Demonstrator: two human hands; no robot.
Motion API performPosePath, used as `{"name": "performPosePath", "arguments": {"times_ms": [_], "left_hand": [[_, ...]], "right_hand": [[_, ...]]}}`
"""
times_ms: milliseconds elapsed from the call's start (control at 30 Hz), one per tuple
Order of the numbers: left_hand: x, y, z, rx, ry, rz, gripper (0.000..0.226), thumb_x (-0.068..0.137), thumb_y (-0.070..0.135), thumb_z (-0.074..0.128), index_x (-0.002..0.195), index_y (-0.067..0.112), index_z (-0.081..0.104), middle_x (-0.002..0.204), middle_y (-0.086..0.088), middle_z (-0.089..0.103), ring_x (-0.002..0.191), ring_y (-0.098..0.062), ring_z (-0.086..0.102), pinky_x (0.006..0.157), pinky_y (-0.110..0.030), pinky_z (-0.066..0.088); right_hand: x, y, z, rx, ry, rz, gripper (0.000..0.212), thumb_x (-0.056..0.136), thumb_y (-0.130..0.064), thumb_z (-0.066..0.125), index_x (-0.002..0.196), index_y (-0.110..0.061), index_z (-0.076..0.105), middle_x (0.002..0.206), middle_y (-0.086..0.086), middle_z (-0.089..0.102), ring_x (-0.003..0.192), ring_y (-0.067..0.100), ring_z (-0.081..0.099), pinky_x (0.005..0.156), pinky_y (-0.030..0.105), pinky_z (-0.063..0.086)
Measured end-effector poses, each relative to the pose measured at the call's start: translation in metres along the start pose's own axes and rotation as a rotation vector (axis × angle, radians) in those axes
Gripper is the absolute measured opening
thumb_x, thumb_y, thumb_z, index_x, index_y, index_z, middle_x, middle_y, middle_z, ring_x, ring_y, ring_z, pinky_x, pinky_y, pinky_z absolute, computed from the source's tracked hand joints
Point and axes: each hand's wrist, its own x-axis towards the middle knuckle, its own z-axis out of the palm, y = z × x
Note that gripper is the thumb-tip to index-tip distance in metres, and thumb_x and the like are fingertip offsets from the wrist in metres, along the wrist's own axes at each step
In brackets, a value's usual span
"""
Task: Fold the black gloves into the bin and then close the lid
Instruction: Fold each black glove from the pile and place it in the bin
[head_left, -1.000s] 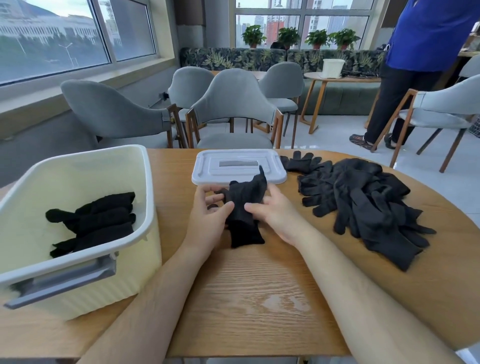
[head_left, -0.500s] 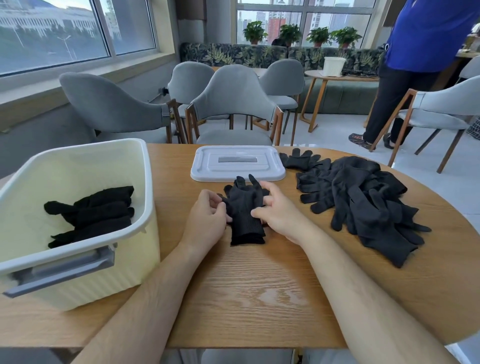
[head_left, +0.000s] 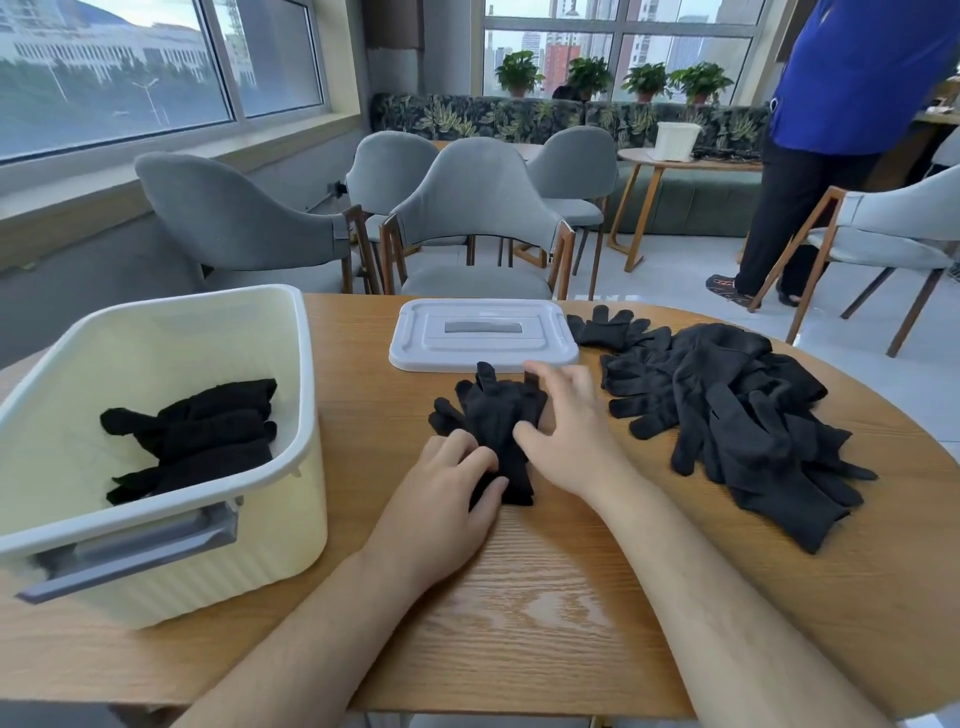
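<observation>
Fingers (head_left: 470, 458) both open: left hand (head_left: 441, 501) pins glove (head_left: 493, 415) cuff, right hand (head_left: 566, 439) spread over it | fold tips toward 6 o'clock, crease flat | bin (head_left: 307, 395) at 9 o'clock

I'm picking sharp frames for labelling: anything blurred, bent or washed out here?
Head view: the right hand is motion-smeared at the fingertips, while the left hand and the lid are sharp; the wide lens bows the far edge of the table; daylight leaves a pale sheen on it; the folded gloves in the bin are near-solid black.
</observation>
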Motion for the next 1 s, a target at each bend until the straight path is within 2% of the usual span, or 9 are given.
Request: {"name": "performPosePath", "arguments": {"times_ms": [67,133,300,467,600,733,833,900,1000], "left_hand": [[-0.002,-0.004,0.003,0.013,0.026,0.019,0.018,0.097,0.039,0.057,0.095,0.022,0.064,0.095,0.014,0.048,0.091,-0.007,0.046,0.079,-0.027,0.048],[-0.001,-0.003,0.003,0.053,0.058,0.022,0.020,0.095,0.038,0.056,0.088,0.022,0.064,0.087,0.014,0.048,0.083,-0.009,0.047,0.071,-0.030,0.049],[0.003,-0.001,0.002,0.049,0.067,0.011,0.022,0.092,0.040,0.055,0.085,0.022,0.065,0.082,0.014,0.050,0.079,-0.010,0.047,0.067,-0.032,0.049],[0.004,-0.003,0.001,0.025,0.081,-0.001,0.019,0.091,0.040,0.058,0.084,0.023,0.065,0.080,0.016,0.047,0.078,-0.007,0.046,0.067,-0.031,0.048],[0.004,-0.003,0.002,0.032,0.071,-0.013,0.018,0.091,0.039,0.059,0.084,0.024,0.064,0.081,0.016,0.046,0.078,-0.007,0.045,0.067,-0.031,0.048],[0.003,-0.002,0.001,0.039,0.056,-0.013,0.018,0.092,0.040,0.058,0.086,0.024,0.065,0.082,0.016,0.048,0.079,-0.007,0.046,0.068,-0.030,0.048],[0.002,-0.001,0.000,0.045,0.060,-0.021,0.020,0.092,0.039,0.059,0.088,0.023,0.069,0.081,0.015,0.050,0.078,-0.007,0.047,0.067,-0.029,0.048],[0.001,-0.001,0.000,0.062,0.064,-0.024,0.023,0.092,0.038,0.058,0.089,0.022,0.074,0.079,0.015,0.054,0.076,-0.006,0.050,0.066,-0.028,0.049],[-0.002,-0.001,-0.001,0.111,0.080,-0.026,0.031,0.092,0.038,0.053,0.080,0.023,0.077,0.074,0.013,0.062,0.073,-0.006,0.057,0.063,-0.030,0.050]], "right_hand": [[0.001,-0.009,-0.001,-0.095,0.173,-0.135,0.032,0.096,-0.033,0.062,0.128,-0.034,0.059,0.127,-0.011,0.037,0.131,0.014,0.034,0.099,0.027,0.039],[0.011,-0.020,0.000,-0.209,0.183,-0.212,0.021,0.098,-0.041,0.059,0.114,-0.032,0.069,0.129,-0.009,0.043,0.128,0.014,0.035,0.099,0.030,0.040],[0.055,-0.033,0.008,-0.567,-0.212,0.042,0.044,0.092,-0.070,0.052,0.103,-0.033,0.074,0.158,0.002,0.033,0.144,0.028,0.024,0.116,0.045,0.020],[0.060,-0.023,0.017,-0.257,-0.172,0.082,0.010,0.093,-0.049,0.065,0.099,-0.041,0.068,0.154,-0.004,0.038,0.144,0.023,0.026,0.116,0.043,0.019],[0.058,-0.018,0.020,-0.018,-0.063,0.044,0.011,0.096,-0.041,0.065,0.106,-0.044,0.066,0.149,-0.008,0.043,0.144,0.019,0.030,0.118,0.044,0.020],[0.053,-0.010,0.032,-0.282,-0.029,0.029,0.036,0.096,-0.048,0.062,0.132,-0.044,0.057,0.157,-0.002,0.031,0.148,0.024,0.023,0.119,0.047,0.018],[0.048,-0.018,0.029,-0.233,0.188,-0.138,0.027,0.090,-0.054,0.068,0.109,-0.035,0.065,0.151,-0.003,0.037,0.144,0.022,0.027,0.115,0.044,0.021],[0.045,-0.023,0.027,-0.237,0.081,-0.198,0.029,0.086,-0.062,0.067,0.085,-0.034,0.069,0.148,-0.010,0.040,0.141,0.017,0.026,0.111,0.041,0.019],[0.042,-0.024,0.034,-0.289,-0.149,-0.105,0.025,0.085,-0.062,0.067,0.089,-0.038,0.072,0.147,-0.015,0.042,0.141,0.015,0.025,0.113,0.040,0.017]]}}
